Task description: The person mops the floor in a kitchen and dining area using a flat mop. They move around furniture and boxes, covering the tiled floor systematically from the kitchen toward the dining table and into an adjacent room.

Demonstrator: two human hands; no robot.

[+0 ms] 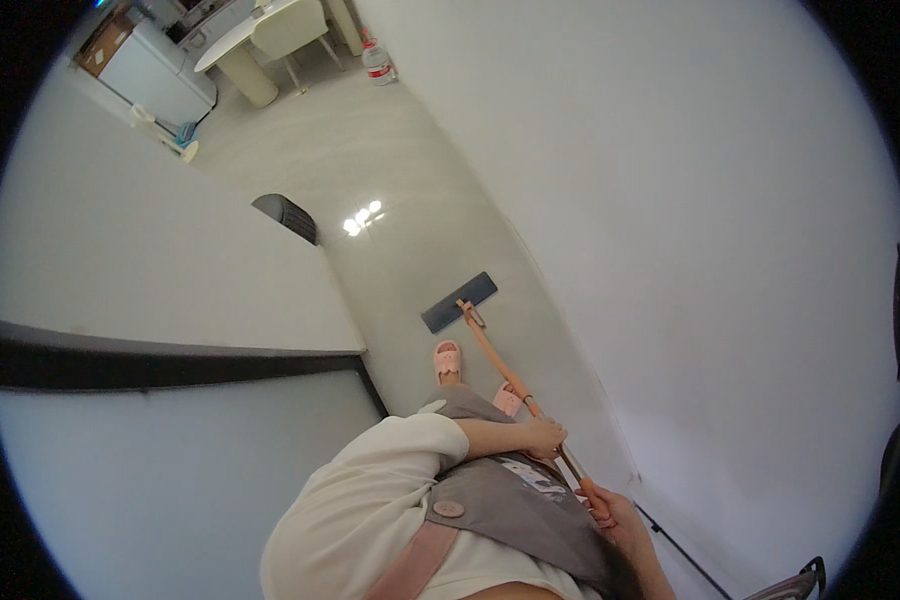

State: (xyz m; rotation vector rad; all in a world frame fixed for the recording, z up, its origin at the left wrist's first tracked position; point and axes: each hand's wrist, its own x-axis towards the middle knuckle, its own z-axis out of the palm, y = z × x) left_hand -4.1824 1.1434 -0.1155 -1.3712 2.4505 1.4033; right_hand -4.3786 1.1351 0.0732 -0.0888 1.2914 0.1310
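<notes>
A flat mop with a dark grey head (459,302) rests on the floor ahead of my feet. Its orange and metal pole (495,354) slants back towards my right side. My left hand (544,437) reaches across my apron and wraps the metal middle of the pole. Lower down, around the orange grip (594,501) at the pole's near end, my right hand (613,516) is closed. Beneath the pole are my feet in pink slippers (447,361). A grey apron (525,510) covers my front.
A white wall (682,225) runs along the right. Left are a dark-framed frosted panel (180,465) and a wall end with a dark grey rounded object (289,214). Farther off stand a table (251,79), a chair (292,30), a water jug (377,64) and a white cabinet-like appliance (157,71).
</notes>
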